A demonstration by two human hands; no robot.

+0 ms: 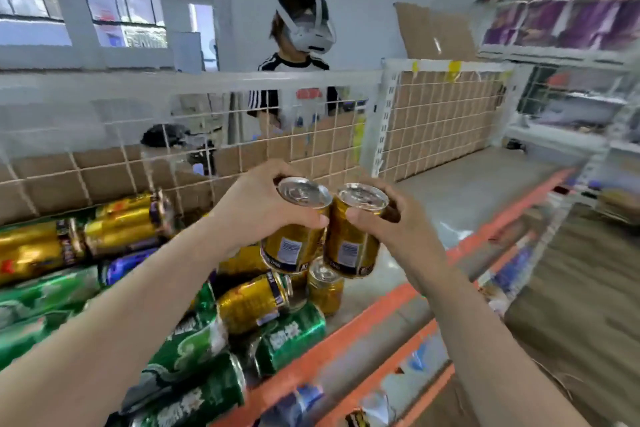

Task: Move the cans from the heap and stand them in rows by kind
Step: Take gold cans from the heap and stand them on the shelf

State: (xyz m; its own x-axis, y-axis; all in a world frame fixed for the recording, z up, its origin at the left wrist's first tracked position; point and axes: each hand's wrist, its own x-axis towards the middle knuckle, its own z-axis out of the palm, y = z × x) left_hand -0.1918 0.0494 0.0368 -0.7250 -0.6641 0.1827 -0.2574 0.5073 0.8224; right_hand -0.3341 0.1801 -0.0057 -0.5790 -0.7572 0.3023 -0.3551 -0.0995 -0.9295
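Observation:
My left hand [258, 204] grips a gold can [294, 246] and my right hand [391, 218] grips a second gold can [351, 250]. Both cans are upright, side by side and touching, held in the air above the shelf. Below them lies a heap of cans [145, 305] on their sides, gold, green and one blue [128, 265], filling the left of the shelf. One small gold can [325, 288] stands upright at the heap's right edge. The grey shelf board [467, 191] stretches away to the right.
A white wire-grid back panel [311, 135] backed with cardboard closes the shelf's far side. An orange shelf edge [374, 315] runs along the front. Behind the grid stands a person [298, 55] wearing a headset. More shelves with purple packs [571, 21] are at the right.

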